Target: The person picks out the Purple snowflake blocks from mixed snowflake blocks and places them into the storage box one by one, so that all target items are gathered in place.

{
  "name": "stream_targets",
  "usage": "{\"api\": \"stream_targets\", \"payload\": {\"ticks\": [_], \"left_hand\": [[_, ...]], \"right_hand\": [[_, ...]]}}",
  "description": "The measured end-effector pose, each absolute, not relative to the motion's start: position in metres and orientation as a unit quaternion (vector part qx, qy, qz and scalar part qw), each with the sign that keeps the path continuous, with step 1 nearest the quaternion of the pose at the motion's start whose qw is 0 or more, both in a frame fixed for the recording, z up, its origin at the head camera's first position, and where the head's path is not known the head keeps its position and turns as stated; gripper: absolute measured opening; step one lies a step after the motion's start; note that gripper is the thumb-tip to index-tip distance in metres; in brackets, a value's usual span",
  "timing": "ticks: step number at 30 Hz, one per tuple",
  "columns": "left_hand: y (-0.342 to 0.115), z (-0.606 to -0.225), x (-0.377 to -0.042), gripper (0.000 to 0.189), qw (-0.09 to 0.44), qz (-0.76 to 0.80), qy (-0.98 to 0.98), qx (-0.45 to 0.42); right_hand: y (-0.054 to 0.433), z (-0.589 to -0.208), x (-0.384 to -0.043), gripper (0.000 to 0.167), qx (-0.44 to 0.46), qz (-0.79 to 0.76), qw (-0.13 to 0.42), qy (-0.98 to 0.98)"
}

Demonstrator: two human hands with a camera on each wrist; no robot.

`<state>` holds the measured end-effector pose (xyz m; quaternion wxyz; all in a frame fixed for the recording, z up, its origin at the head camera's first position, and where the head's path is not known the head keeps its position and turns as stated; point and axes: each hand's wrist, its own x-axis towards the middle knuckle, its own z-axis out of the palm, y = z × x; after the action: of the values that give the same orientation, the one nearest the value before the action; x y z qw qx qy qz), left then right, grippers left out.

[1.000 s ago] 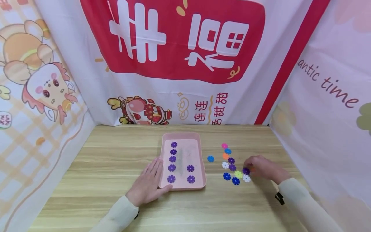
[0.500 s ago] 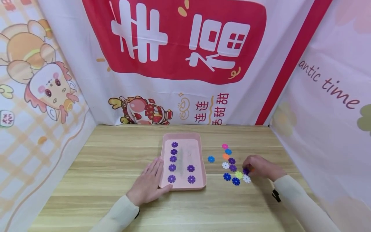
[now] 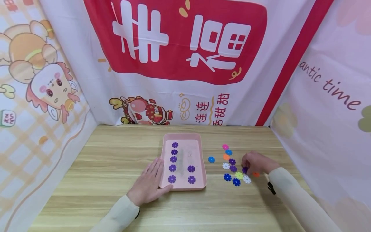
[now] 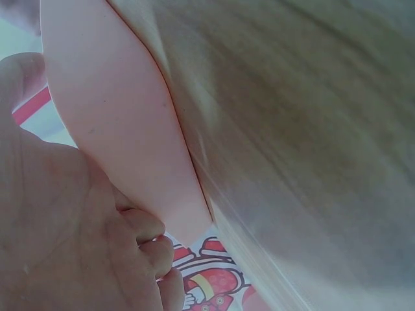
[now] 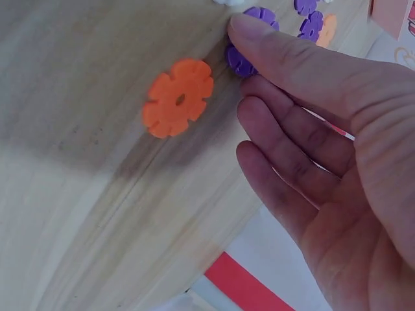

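Observation:
My right hand (image 3: 258, 162) pinches a purple snowflake-shaped plastic disc (image 5: 238, 63) between thumb and fingers, close over the table. Beside it an orange notched disc (image 5: 170, 87) lies on the wood, flat and apart from the fingers. My left hand (image 3: 147, 186) rests against the left side of a shallow pink tray (image 3: 204, 164), its fingers stretched along the wall and the thumb at the near corner. Inside the tray, several purple discs (image 3: 172, 168) form a column on the left, and two purple discs (image 3: 191, 169) sit at the lower right.
Right of the tray, loose discs lie scattered on the wooden table (image 3: 116, 154): blue (image 3: 236, 182), white (image 3: 246, 179), yellow (image 3: 239, 175), pink (image 3: 225, 147), orange (image 3: 226, 157) and purple (image 3: 233, 168). Printed cloth (image 3: 179, 87) walls the table on the back and both sides.
My right hand has shifted slightly left with the purple disc, uncovering the orange disc at its right. My left hand and the tray keep their places.

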<state>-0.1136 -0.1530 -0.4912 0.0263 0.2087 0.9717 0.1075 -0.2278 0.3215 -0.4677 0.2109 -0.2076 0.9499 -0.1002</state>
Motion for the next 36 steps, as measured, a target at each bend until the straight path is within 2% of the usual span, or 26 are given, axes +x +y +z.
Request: {"api": "stream_targets", "payload": {"ticks": [9,20,27,36], "left_hand": [[-0.154,-0.494,-0.113,0.100,0.022,0.116,0.971,0.209],[-0.154,-0.496,-0.113,0.100,0.015,0.133,0.968,0.212],[-0.156,-0.497,-0.113,0.101,0.009,0.135,0.967,0.214],[-0.155,-0.490,-0.114,0.100,0.033,0.106,0.971,0.210]], "right_hand": [[0.319,-0.461,-0.236,0.021,-0.184,-0.083,0.237,0.950],[0.315,-0.439,-0.246,0.016,-0.240,-0.070,0.209,0.945],[0.295,-0.414,-0.256,0.013,-0.260,-0.074,0.215,0.938],[0.256,-0.389,-0.264,0.013,-0.288,-0.052,0.206,0.933]]}}
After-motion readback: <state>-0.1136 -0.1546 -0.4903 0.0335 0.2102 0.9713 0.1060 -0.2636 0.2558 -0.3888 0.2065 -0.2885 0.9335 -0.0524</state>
